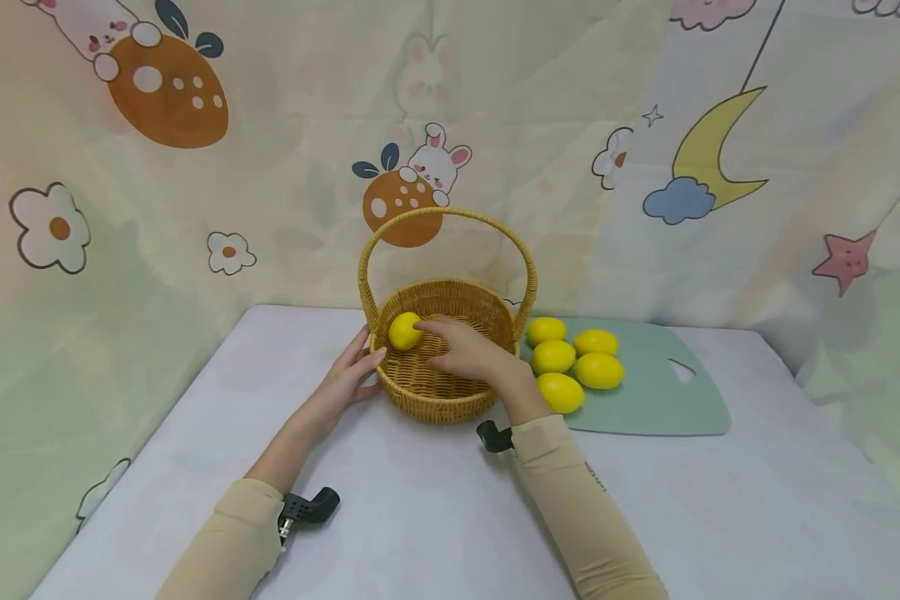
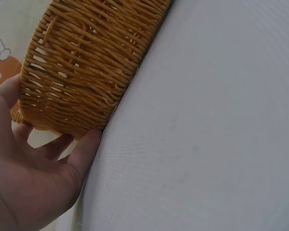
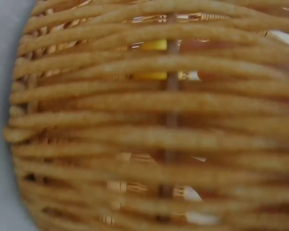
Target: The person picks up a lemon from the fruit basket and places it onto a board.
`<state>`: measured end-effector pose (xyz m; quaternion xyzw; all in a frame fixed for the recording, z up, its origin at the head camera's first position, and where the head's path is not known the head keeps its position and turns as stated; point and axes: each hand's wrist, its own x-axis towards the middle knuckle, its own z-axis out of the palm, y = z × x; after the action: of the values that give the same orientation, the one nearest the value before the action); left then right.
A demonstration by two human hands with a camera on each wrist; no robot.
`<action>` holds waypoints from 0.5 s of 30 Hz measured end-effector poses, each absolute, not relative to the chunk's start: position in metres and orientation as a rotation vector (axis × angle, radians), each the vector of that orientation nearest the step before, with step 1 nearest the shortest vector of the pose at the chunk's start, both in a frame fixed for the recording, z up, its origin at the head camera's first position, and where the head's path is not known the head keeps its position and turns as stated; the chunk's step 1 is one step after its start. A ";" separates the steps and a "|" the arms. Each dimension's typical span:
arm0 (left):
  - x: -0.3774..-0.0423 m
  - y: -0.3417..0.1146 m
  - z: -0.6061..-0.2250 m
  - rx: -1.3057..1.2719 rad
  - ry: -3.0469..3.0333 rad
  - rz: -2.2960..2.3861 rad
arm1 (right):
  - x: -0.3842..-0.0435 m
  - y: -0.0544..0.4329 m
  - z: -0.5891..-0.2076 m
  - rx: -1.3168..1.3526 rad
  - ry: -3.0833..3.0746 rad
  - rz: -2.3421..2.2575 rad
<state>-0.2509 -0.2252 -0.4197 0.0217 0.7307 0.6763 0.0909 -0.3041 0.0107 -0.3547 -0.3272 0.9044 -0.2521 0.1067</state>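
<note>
A woven basket (image 1: 438,408) with a tall hoop handle stands upright on the table. One yellow lemon (image 1: 405,332) lies inside, against its left wall. My right hand (image 1: 465,348) reaches into the basket, index fingertip right at the lemon's edge, thumb spread away below it. On the left, my left hand (image 1: 345,375) rests on the basket's outer wall, thumb near the rim. Fingers (image 2: 85,151) spread along the weave (image 2: 86,62) show in the left wrist view. Basket weave (image 3: 135,103) fills the right wrist view, with bits of yellow showing through its gaps.
Right of the basket, several lemons (image 1: 598,371) lie on a pale green cutting board (image 1: 663,408) with a handle slot. A white cloth-like surface (image 1: 420,517) covers the table. Behind hangs a curtain (image 1: 300,167) printed with rabbits, flowers and a moon.
</note>
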 end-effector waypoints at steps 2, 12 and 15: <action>-0.251 -0.225 -0.420 0.065 2.175 2.011 | -0.304 0.007 -0.354 -0.967 2.649 -0.742; -0.248 -0.225 -0.418 0.080 2.142 2.024 | -0.309 -0.010 -0.360 -0.985 2.615 -0.728; -0.248 -0.225 -0.417 0.079 2.135 2.032 | -0.311 -0.014 -0.361 -1.004 2.627 -0.726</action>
<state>-0.2484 -0.2247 -0.4171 0.0268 0.7207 0.6859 0.0967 -0.3108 -0.0143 -0.3606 -0.3432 0.8982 -0.2481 0.1182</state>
